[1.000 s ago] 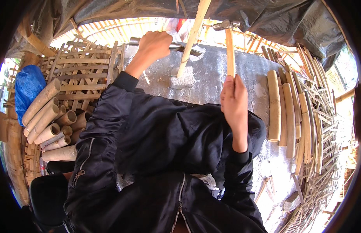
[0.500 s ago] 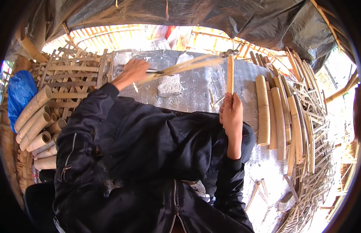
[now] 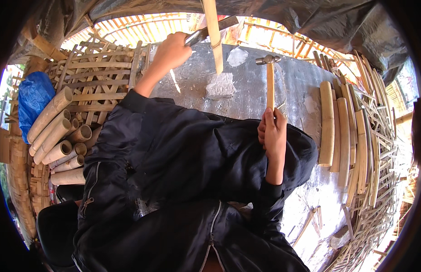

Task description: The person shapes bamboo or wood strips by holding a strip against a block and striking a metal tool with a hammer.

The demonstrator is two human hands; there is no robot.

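Observation:
My left hand (image 3: 172,51) grips the handle of a metal blade (image 3: 209,31) that is set into an upright split bamboo piece (image 3: 213,36). The bamboo's lower end hangs just above a pale stone block (image 3: 220,85) on the grey sheet-covered work surface (image 3: 246,97). My right hand (image 3: 273,131) holds a wooden-handled hammer (image 3: 269,75) upright, its steel head to the right of the bamboo and apart from it. Both arms are in black jacket sleeves.
Several bamboo tube sections (image 3: 58,133) are stacked at the left beside a blue bag (image 3: 33,99). A woven bamboo mat (image 3: 99,81) lies behind them. Split bamboo slats (image 3: 339,129) and thin strips (image 3: 378,149) lie at the right. A dark tarp (image 3: 337,22) hangs overhead.
The bamboo piece swung from lying across the surface back to upright, with my left hand rising toward the top. The hammer stays raised in my right hand.

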